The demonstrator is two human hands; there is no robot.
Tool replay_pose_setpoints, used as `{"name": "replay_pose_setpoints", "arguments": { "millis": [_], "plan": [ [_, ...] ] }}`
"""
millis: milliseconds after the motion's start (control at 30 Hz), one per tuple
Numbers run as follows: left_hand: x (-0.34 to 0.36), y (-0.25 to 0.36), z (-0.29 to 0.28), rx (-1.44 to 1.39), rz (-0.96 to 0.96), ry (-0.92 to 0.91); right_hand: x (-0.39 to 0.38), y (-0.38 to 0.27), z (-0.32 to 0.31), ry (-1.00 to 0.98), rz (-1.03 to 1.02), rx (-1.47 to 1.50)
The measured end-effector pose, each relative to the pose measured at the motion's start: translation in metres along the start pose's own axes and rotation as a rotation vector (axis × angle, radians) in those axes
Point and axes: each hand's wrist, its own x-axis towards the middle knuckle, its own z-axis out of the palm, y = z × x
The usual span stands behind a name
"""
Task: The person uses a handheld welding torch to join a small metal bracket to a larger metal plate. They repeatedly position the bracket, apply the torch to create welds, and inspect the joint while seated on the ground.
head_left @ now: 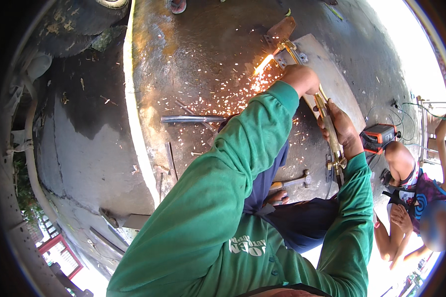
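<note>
My left hand (301, 79) is closed round the brass cutting torch (334, 141), close behind its bent head. My right hand (342, 123) grips the torch's handle lower down. A bright flame and spray of sparks (262, 64) come off at the torch's head, beside a rusty metal piece (283, 27). A flat steel plate (347, 86) lies under and to the right of the torch. A metal pipe (191, 119) and thin bars lie on the stained concrete to the left, amid the sparks.
A hammer (295, 180) lies below my hands. An orange-and-black machine (376, 138) with cables sits at right, beside another person (416, 203) crouched close to my right arm. A pale strip (134, 99) crosses the ground at left. Metal vehicle parts (32, 138) line the far left.
</note>
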Motion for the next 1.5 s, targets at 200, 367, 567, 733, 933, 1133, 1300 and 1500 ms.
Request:
{"name": "replay_pose_setpoints", "arguments": {
  "millis": [200, 367, 567, 733, 933, 1133, 1300, 1500],
  "plan": [
    [-0.044, -0.065, -0.049, -0.351, 0.174, 0.765, -0.028, -0.018, 0.001, 0.074, -0.318, -0.136],
    [-0.124, -0.066, -0.064, -0.558, 0.164, 1.153, -0.026, -0.032, 0.0, 0.123, -0.585, -0.354],
    [-0.13, -0.034, -0.074, -0.416, 0.263, 1.189, -0.03, -0.015, -0.004, 0.118, -0.502, -0.451],
    [-0.122, -0.021, -0.071, -0.715, 0.342, 1.203, -0.017, 0.01, -0.012, 0.117, -0.41, -0.467],
    [-0.086, 0.122, -0.007, -0.982, 0.738, 1.149, -0.01, 0.017, -0.04, 0.045, -0.391, -0.408],
    [-0.083, 0.195, 0.062, -0.986, 1.132, 0.998, -0.057, 0.012, -0.026, 0.27, -0.338, -0.197],
    [-0.07, 0.196, 0.072, -1.112, 1.222, 1.008, -0.068, 0.03, -0.063, 0.362, -0.473, -0.292],
    [-0.068, 0.175, 0.055, -1.14, 1.118, 0.863, -0.066, 0.042, -0.078, 0.569, -0.514, -0.36]
  ]
}}
